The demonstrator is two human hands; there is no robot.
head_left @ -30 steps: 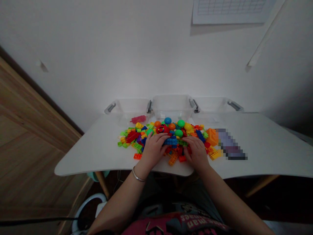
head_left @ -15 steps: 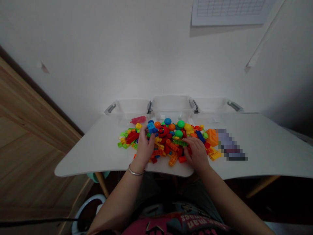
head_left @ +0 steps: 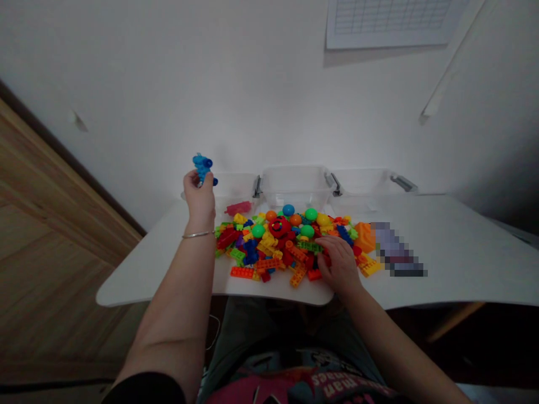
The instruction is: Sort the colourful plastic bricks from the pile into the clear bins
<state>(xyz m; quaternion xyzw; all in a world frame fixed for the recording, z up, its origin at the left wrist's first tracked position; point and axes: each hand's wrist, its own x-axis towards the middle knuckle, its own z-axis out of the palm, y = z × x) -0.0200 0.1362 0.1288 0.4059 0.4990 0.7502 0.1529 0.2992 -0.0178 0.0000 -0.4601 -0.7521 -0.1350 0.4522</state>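
Observation:
My left hand (head_left: 199, 196) is closed on a blue toy car (head_left: 202, 166) with dark blue wheels, held up over the left clear bin (head_left: 236, 184). My right hand (head_left: 339, 262) rests on the right front of a heap of colourful toy bricks (head_left: 269, 262), its fingers curled by a green brick (head_left: 310, 246). Whether those fingers grip anything is hidden. Among the bricks lie a red round toy (head_left: 278, 226) and several balls, such as a blue ball (head_left: 288, 210) and a yellow ball (head_left: 323, 219). A pink-red piece (head_left: 238, 208) shows inside the left bin.
A middle clear bin (head_left: 295, 178) and a right clear bin (head_left: 364, 182) stand along the wall on the white table (head_left: 455, 252). To the right of the heap are an orange block (head_left: 364, 237) and a blurred-out flat object (head_left: 398, 249). A printed sheet (head_left: 387, 22) hangs above.
My left hand has lifted the blue toy car out of the heap and carried it left and up to the left bin. My right hand stays almost where it was.

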